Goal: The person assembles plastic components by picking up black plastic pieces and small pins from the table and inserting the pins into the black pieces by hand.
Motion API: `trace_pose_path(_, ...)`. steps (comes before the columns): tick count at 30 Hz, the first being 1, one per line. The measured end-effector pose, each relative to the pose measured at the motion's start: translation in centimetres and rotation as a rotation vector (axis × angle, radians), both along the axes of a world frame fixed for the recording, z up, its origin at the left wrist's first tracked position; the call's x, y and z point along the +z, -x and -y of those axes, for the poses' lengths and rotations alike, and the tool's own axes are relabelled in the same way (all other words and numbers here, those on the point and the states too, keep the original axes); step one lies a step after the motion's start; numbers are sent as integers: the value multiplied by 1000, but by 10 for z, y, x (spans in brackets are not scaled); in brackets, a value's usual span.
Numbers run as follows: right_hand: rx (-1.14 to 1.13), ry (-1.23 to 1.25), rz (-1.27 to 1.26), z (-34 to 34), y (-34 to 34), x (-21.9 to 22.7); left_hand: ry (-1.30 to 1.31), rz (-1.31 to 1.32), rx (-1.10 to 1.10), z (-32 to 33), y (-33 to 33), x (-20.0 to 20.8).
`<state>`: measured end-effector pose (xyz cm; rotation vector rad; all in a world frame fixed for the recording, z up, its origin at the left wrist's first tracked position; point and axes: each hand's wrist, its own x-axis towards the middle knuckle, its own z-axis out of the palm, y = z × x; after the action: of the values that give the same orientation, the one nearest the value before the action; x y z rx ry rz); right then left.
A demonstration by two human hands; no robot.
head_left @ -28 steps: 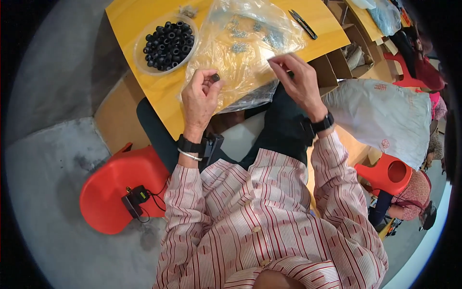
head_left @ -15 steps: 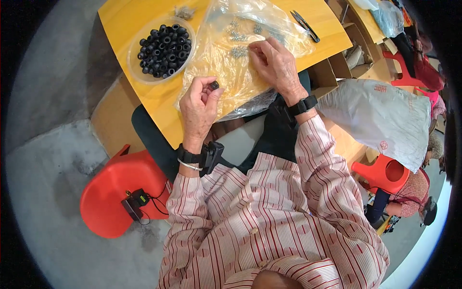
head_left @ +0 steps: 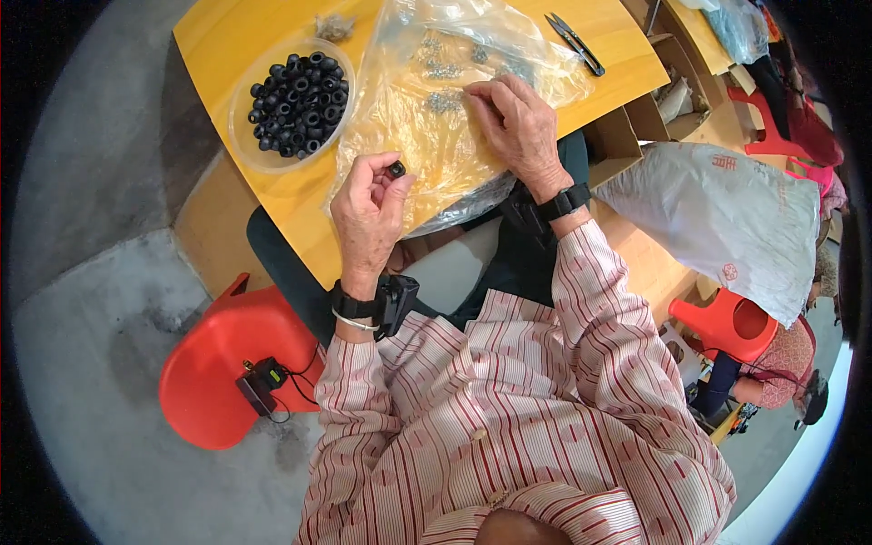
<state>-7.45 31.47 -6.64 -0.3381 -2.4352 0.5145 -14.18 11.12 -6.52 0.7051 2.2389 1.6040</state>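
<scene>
Between the thumb and fingers of my left hand [head_left: 371, 211] is a small black ring-like part [head_left: 396, 169] with a hole in its end. My right hand [head_left: 520, 125] is over the clear plastic bag [head_left: 409, 123] spread on the table, its thumb and fingers drawn together at the edge of the small silvery metal pieces [head_left: 443, 100]. Whatever those fingertips may hold is too small or hidden to name. Left of the bag stands a round clear tub [head_left: 243, 145] heaped with black parts [head_left: 304, 102] like the one in my left hand.
Thread snips [head_left: 576, 45] lie on the yellow table [head_left: 282, 204] at the far right. Beyond the tub is a small greyish clump [head_left: 334, 27]. Cardboard boxes [head_left: 627, 136] and a large white sack [head_left: 718, 213] stand to the right. Red stools [head_left: 213, 363] flank me; other people are further right.
The view has shifted slightly. My left hand has turned the black part a little, so its hole shows more. The right hand stays by the metal pieces.
</scene>
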Motion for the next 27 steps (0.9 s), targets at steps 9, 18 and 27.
trace_pose_path(9, 35, 110, -24, 0, -3, 0, 4, -2, 10, 2, -2, 2)
trace_pose_path(18, 227, 29, -24, 13, -4, 19, -39, 37, 9, 0, 0, 4)
trace_pose_path(27, 412, -293, 167, 50, -3, 42, -32, 13, -12, 2, 2, 3)
